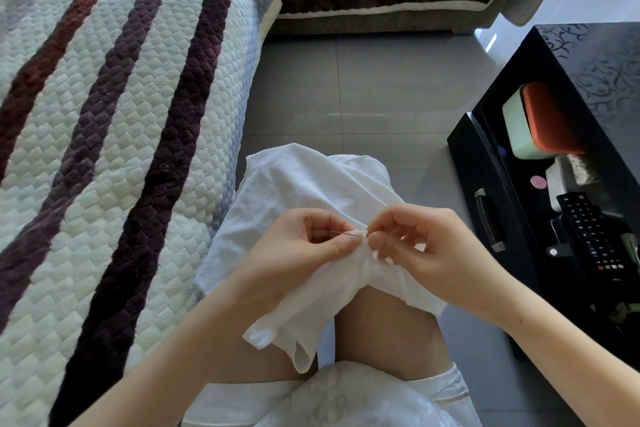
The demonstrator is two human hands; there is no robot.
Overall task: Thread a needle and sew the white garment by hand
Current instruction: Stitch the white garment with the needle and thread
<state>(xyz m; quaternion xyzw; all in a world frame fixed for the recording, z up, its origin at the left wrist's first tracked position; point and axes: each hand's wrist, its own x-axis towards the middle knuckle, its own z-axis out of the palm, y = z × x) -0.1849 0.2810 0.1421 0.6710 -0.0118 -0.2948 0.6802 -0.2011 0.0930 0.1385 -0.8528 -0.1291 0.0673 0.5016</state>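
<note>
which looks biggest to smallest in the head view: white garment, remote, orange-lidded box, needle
1. white garment
2. orange-lidded box and remote: close in size, so left unranked
3. needle

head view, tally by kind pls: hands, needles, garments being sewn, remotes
hands: 2 (left hand, right hand)
needle: 1
white garment: 1
remote control: 1
total: 5

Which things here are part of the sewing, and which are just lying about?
Part of the job: needle, white garment, left hand, right hand.

Lying about: remote control, orange-lidded box, black drawer, striped sofa cover.
</note>
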